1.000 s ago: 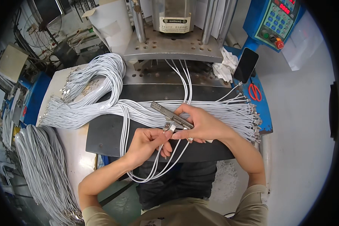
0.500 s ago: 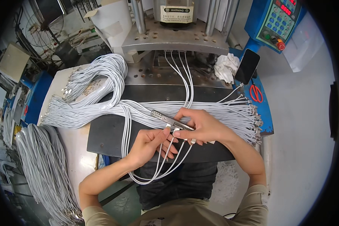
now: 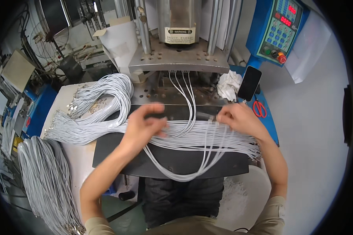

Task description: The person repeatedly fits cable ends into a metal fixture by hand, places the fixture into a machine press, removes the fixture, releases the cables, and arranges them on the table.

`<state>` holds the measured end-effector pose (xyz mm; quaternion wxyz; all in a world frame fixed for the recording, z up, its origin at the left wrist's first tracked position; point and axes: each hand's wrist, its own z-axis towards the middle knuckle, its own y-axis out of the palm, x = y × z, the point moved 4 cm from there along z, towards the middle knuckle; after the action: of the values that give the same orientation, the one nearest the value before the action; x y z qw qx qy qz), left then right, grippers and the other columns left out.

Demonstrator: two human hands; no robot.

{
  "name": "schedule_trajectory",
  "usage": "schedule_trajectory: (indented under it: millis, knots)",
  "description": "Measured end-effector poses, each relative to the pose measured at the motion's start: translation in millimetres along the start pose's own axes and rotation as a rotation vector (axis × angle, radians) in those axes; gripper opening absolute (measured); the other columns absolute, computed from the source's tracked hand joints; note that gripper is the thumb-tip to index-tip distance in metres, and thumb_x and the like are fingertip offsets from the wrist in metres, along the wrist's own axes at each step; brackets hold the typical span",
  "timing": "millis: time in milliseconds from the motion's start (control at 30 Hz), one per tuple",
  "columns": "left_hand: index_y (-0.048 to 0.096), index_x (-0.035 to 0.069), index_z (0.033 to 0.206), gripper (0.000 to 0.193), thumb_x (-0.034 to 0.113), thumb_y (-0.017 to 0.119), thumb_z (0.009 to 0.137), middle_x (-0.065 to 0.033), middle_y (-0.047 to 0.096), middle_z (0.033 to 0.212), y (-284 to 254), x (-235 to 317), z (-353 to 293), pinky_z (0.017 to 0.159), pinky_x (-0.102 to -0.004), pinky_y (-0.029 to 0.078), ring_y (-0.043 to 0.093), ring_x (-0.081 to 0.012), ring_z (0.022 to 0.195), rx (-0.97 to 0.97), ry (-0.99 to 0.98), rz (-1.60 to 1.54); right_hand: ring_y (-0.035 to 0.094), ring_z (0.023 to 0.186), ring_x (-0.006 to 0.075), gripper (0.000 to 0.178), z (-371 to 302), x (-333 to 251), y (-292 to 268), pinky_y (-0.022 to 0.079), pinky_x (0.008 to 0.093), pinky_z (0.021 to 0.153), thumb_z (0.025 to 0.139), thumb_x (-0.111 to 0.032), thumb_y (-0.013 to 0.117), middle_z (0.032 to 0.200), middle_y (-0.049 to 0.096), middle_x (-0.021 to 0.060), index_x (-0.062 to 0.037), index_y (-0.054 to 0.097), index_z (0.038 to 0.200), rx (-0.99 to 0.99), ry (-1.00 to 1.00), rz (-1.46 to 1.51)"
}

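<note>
My left hand (image 3: 139,128) hovers over the left-middle of a bundle of white cables (image 3: 237,145), fingers apart and nothing in them. To the right, my right hand (image 3: 241,120) is pinched on one end of a narrow metal bar (image 3: 205,116), blurred by motion. Several white cables hang from the bar and sag in a loop (image 3: 180,178) over the front of the black work plate (image 3: 117,156). Other cables (image 3: 190,102) run down from the press plate (image 3: 176,60) and lie across the bundle. My right fingers hide part of the bar.
A coiled cable bundle (image 3: 121,92) lies at the left, and another (image 3: 43,176) hangs beside the table. At the right are a phone (image 3: 250,83), crumpled white paper (image 3: 228,86), red-handled scissors (image 3: 259,109) and a blue control box (image 3: 278,31). A white bin (image 3: 259,188) stands below.
My hands have separated: the left let go of the cable ends and moved up and left. The right carried the metal bar and its cables up and to the right, toward the press.
</note>
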<state>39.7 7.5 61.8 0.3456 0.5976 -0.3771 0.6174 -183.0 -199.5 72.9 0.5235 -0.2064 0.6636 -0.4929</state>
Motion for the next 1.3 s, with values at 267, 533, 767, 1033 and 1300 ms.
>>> schedule_trajectory:
  millis: [267, 533, 767, 1033, 1300]
  knots:
    - [0.062, -0.009, 0.124, 0.03, 0.006, 0.066, 0.098, -0.0089, 0.071, 0.096, 65.5, -60.0, 110.7, 0.051, -0.018, 0.052, 0.068, -0.0119, 0.069, -0.28, -0.422, -0.563, 0.07, 0.077, 0.0347, 0.029, 33.9, 4.4, 16.8, 0.053, 0.045, 0.069, 0.089, -0.024, 0.072, 0.082, 0.071, 0.0166, -0.0006, 0.073, 0.107, 0.064, -0.064, -0.406]
    - [0.068, -0.003, 0.116, 0.023, 0.016, 0.062, 0.105, -0.0037, 0.069, 0.085, 22.8, -69.3, 84.4, 0.044, -0.0187, 0.043, 0.058, -0.005, 0.057, -0.235, -0.42, -0.427, 0.065, 0.11, 0.039, 0.036, 192.1, 78.5, 15.0, 0.053, 0.0464, 0.092, 0.093, -0.025, 0.065, 0.119, 0.068, 0.0229, -0.0026, 0.068, 0.12, 0.708, -0.268, -0.384]
    - [0.067, -0.003, 0.11, 0.03, 0.025, 0.059, 0.107, -0.0063, 0.072, 0.088, 39.8, -64.5, 80.8, 0.05, -0.02, 0.053, 0.065, -0.0099, 0.057, -0.295, -0.265, -0.403, 0.066, 0.105, 0.0339, 0.026, 261.1, 123.9, 52.0, 0.052, 0.0445, 0.092, 0.099, -0.027, 0.062, 0.114, 0.072, 0.0071, -0.0119, 0.067, 0.118, 1.344, -0.232, -0.027]
    - [0.067, -0.005, 0.108, 0.031, 0.025, 0.062, 0.105, -0.0103, 0.073, 0.084, 8.9, -7.4, 29.8, 0.057, -0.0248, 0.062, 0.074, -0.0163, 0.065, -0.319, -0.227, -0.36, 0.069, 0.107, 0.0335, 0.056, 215.5, 101.1, 58.4, 0.054, 0.0476, 0.088, 0.098, -0.054, 0.056, 0.112, 0.073, 0.0155, -0.007, 0.064, 0.128, 0.824, 0.096, 0.226]
    - [0.07, -0.007, 0.095, 0.025, 0.016, 0.068, 0.101, -0.0137, 0.073, 0.077, -42.6, 30.1, -71.3, 0.047, -0.0254, 0.058, 0.071, -0.018, 0.054, -0.347, -0.414, -0.02, 0.072, 0.1, 0.0396, 0.079, 160.6, -9.3, 58.7, 0.055, 0.0501, 0.086, 0.086, -0.075, 0.063, 0.104, 0.074, 0.025, 0.0005, 0.072, 0.106, 0.076, 0.234, -0.192]
